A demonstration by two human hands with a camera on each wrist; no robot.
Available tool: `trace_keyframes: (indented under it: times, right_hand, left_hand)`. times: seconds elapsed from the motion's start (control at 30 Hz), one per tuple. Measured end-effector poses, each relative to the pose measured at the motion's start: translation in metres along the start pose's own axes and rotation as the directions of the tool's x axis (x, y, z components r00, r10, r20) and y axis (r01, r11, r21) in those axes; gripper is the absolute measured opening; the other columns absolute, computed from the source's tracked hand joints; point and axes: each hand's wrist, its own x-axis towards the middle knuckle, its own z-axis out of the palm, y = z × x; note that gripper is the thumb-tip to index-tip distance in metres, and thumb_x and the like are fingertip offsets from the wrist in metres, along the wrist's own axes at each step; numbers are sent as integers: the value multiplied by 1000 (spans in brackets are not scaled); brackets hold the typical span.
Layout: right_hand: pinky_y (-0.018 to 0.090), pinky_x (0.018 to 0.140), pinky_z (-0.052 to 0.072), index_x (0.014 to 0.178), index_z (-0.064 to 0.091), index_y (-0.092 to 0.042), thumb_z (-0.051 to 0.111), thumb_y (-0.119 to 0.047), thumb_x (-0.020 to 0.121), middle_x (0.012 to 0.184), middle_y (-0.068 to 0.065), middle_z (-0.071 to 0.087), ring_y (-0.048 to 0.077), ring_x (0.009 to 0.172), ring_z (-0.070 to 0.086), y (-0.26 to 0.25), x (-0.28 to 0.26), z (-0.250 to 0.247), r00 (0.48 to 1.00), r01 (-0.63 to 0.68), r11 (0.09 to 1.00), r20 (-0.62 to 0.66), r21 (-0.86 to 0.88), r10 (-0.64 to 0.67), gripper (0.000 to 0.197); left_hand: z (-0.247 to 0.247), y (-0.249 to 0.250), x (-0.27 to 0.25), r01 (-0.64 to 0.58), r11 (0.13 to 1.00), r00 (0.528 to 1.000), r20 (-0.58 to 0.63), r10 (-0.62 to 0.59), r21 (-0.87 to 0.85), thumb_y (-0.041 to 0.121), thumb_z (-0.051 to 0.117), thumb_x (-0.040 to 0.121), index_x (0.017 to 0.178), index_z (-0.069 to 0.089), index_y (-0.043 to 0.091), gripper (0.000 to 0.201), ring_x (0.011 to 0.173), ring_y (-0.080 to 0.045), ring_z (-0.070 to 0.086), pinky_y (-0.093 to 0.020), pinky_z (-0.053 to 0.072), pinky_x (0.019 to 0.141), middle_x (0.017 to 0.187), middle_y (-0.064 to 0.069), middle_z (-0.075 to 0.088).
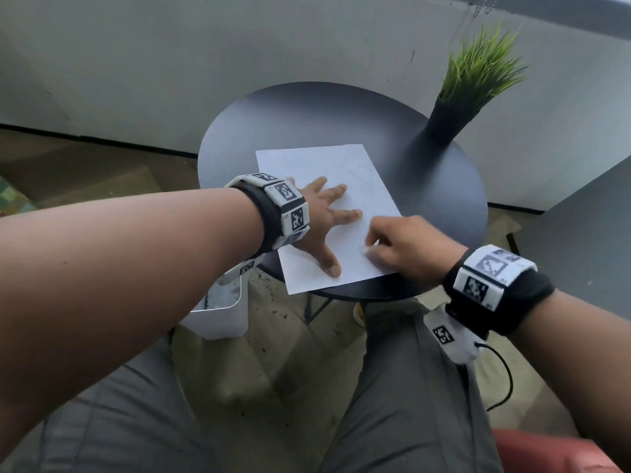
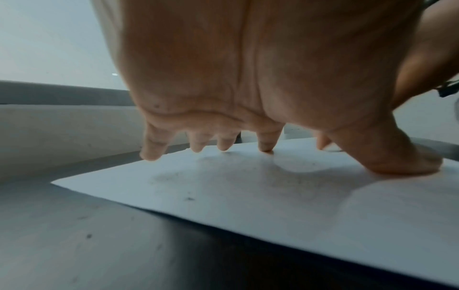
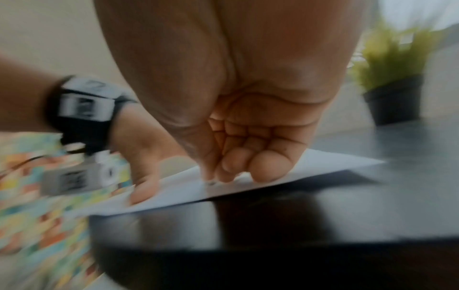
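A white sheet of paper [image 1: 341,172] lies on a round dark table [image 1: 430,186], its near corner over the table's edge. My left hand [image 1: 324,230] is spread flat on the sheet and presses it down; the left wrist view shows its fingertips [image 2: 265,147] and thumb on the paper [image 2: 248,196]. My right hand [image 1: 372,249] rests on the sheet's right part with its fingers curled. It pinches a small whitish object [image 1: 368,253] against the paper [image 3: 323,164]; the object is too blurred to name. Faint grey smudges mark the sheet.
A black pot of green grass-like plant [image 1: 478,73] stands at the table's far right edge, also in the right wrist view as the plant [image 3: 395,78]. A white bin [image 1: 222,312] sits on the floor under the table's left side. A grey wall runs behind.
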Motion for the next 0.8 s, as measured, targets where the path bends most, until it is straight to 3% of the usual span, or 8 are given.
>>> trace_keyframes:
  times: [0.1, 0.13, 0.27, 0.43, 0.53, 0.6, 0.73, 0.8]
  right_hand:
    - [31, 73, 41, 86, 57, -22, 57, -33, 88, 91, -1, 62, 25, 91, 57, 19, 6, -5, 971, -211, 976, -103, 56, 216, 11]
    - [32, 73, 42, 88, 56, -23, 56, -34, 88, 93, 1, 62, 26, 90, 57, 15, 3, 1, 974, -198, 979, -106, 50, 202, 12]
    - [33, 73, 44, 92, 57, -24, 57, -33, 91, 84, -4, 59, 21, 83, 52, -19, -23, 20, 996, 80, 996, 36, 31, -81, 9]
    - [33, 76, 44, 89, 56, -25, 56, -37, 89, 96, 0, 63, 24, 90, 56, 18, -9, 1, 966, -229, 969, -99, 89, 238, 12]
    - [32, 73, 42, 94, 54, -25, 53, -36, 92, 96, 0, 63, 23, 90, 55, -13, -18, 21, 1000, -25, 999, -14, 28, 25, 12]
    - [31, 72, 40, 97, 56, -24, 53, -34, 93, 95, 0, 64, 21, 90, 54, -26, -25, 23, 994, 92, 995, 56, 30, -94, 12]
    - [33, 78, 45, 91, 55, -26, 56, -37, 89, 99, 2, 64, 24, 93, 57, 7, 2, 1, 980, -179, 981, -74, 72, 184, 11]
    - [34, 78, 46, 91, 52, -26, 53, -36, 90, 101, 2, 63, 25, 91, 56, -1, 3, 6, 983, -161, 986, -80, 52, 165, 11]
  left_hand:
    - [1, 2, 2, -3, 1000, 1000, 6, 3, 15, 91, 60, 58, 151, -7, 54, 121, 150, -37, -4, -65, 25, 112, 166, 2, -13]
    - [-1, 3, 2, -4, 1000, 1000, 16, 4, 21, 91, 60, 59, 150, -7, 57, 118, 150, -39, -2, -64, 26, 111, 166, 1, -13]
    - [-6, 10, -1, 0, 1000, 998, 56, 0, 8, 87, 63, 61, 145, -6, 66, 110, 148, -46, -4, -65, 22, 111, 165, -5, -14]
    - [-9, 11, -2, 1, 1000, 998, 63, -1, 13, 84, 64, 64, 145, -6, 66, 109, 148, -45, -2, -67, 22, 110, 165, -6, -16]
    - [-8, 11, -1, 8, 1000, 997, 72, -10, 24, 85, 64, 64, 145, -8, 65, 110, 148, -46, -5, -66, 19, 111, 164, -7, -18]
    - [-7, 11, -1, 7, 1000, 997, 78, -9, 28, 86, 63, 63, 145, -9, 65, 111, 148, -45, -6, -66, 19, 112, 164, -7, -20]
    - [-8, 10, -2, -2, 1000, 997, 83, 0, 25, 85, 63, 65, 145, -8, 65, 109, 148, -43, -5, -67, 21, 110, 164, -6, -20]
    - [-8, 10, -1, -7, 1000, 996, 84, 4, 31, 84, 64, 65, 146, -8, 64, 109, 148, -44, -6, -69, 20, 109, 164, -6, -20]
